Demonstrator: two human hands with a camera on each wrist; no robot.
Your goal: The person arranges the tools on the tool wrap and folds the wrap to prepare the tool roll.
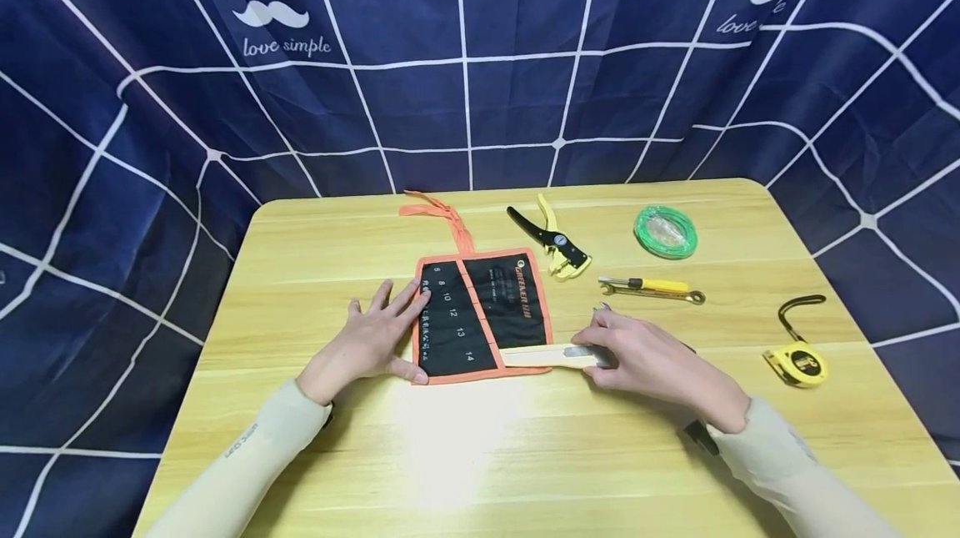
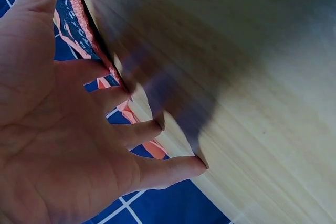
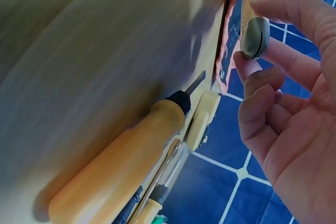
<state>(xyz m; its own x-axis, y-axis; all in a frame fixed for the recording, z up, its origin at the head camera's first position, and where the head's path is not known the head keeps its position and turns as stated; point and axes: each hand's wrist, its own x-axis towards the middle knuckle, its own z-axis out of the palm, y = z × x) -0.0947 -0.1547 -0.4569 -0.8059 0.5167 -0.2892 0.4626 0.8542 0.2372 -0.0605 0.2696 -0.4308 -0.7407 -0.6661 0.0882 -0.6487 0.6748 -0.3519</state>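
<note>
A black tool pouch (image 1: 442,329) with orange trim and size numbers lies on the table. My left hand (image 1: 375,329) rests on its left edge with fingers spread; in the left wrist view, the palm and fingers (image 2: 168,172) show beside the orange edge. My right hand (image 1: 652,354) pinches the grey end of a pale yellow utility knife (image 1: 532,356) between thumb and fingers. The knife lies across the pouch's lower right part, its left end at the orange strip beside number 14. Close under the right hand, a yellow-handled screwdriver (image 3: 121,161) shows in the right wrist view.
Beyond the pouch lie its orange ties (image 1: 457,225) and a wire stripper (image 1: 558,242). Farther right are a small screwdriver (image 1: 663,284), a combination wrench (image 1: 652,294), a coil of green wire (image 1: 665,231) and a yellow tape measure (image 1: 797,364). A blue checked curtain (image 1: 517,104) surrounds the table.
</note>
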